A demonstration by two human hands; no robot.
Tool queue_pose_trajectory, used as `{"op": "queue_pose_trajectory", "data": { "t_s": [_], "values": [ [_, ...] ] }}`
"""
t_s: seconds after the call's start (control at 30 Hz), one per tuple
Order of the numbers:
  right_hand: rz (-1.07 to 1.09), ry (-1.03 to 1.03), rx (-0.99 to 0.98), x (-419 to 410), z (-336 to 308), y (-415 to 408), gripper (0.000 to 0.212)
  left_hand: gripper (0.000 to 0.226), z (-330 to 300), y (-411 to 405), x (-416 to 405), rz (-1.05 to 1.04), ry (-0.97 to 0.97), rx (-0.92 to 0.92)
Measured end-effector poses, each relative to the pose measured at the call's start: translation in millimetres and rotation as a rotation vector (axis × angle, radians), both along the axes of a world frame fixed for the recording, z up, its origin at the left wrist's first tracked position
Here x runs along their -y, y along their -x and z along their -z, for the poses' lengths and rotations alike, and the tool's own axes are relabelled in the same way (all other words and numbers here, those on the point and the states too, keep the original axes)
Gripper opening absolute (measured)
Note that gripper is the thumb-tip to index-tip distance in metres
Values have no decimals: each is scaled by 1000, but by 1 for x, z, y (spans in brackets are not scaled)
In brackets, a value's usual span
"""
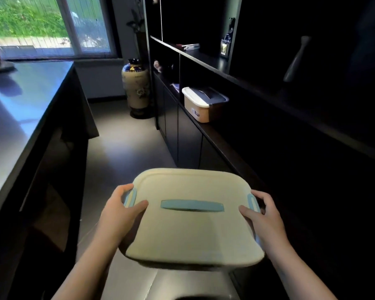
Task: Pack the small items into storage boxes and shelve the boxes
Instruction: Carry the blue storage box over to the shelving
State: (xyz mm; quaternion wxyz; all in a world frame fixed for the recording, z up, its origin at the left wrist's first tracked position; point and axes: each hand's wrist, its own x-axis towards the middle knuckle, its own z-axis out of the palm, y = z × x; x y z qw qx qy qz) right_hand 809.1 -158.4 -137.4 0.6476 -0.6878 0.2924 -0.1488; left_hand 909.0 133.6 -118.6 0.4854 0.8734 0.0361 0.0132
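We carry a cream, rounded-rectangular plastic storage box point(193, 215) with its lid on, held in mid-air above the pale floor point(121, 152) of the aisle and close to the body. A pale blue bar handle point(192, 206) lies flat across the middle of the lid, and a pale blue clip sits at each short end. Our left hand point(119, 211) grips the left end, thumb laid on the lid and fingers wrapped over the clip there. Our right hand point(263, 213) holds the right end in the same way, thumb on top and fingers curled round the edge.

We judge the box rigid and smooth, so somewhat slippery. Its weight depends on contents we cannot see. The two-ended hold keeps it level; the central handle would serve for one hand, provided the clips are latched, which the view does not settle.

To the right stands a dark shelving unit point(214, 135), its interior poorly lit. On its lower ledge rests a second storage box, beige with a white rim and a grey-blue lid point(204, 102), well apart from the carried one. The ledge nearer to us appears free, though the shadow makes that uncertain. A large cream ceramic floor vase with dark painted bands point(135, 87) stands at the far end, a glossy dark countertop point(20, 98) runs along the left, and a window point(52, 24) lies beyond.
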Motion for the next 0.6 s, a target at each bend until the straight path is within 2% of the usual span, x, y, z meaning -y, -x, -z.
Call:
{"op": "queue_pose_trajectory", "data": {
  "t_s": [0.27, 0.4, 0.6],
  "values": [
    [104, 23, -74, 35, 1, -113, 50, 56, 16, -139, 36, 61, -9, -30],
    [209, 36, -96, 44, 20, -167, 48, 58, 34, -225, 59, 205, -62, -89],
    [434, 22, -105, 46, 28, -238, 48, 62, 29, -360, 100, 429, -123, -125]
  ]
}}
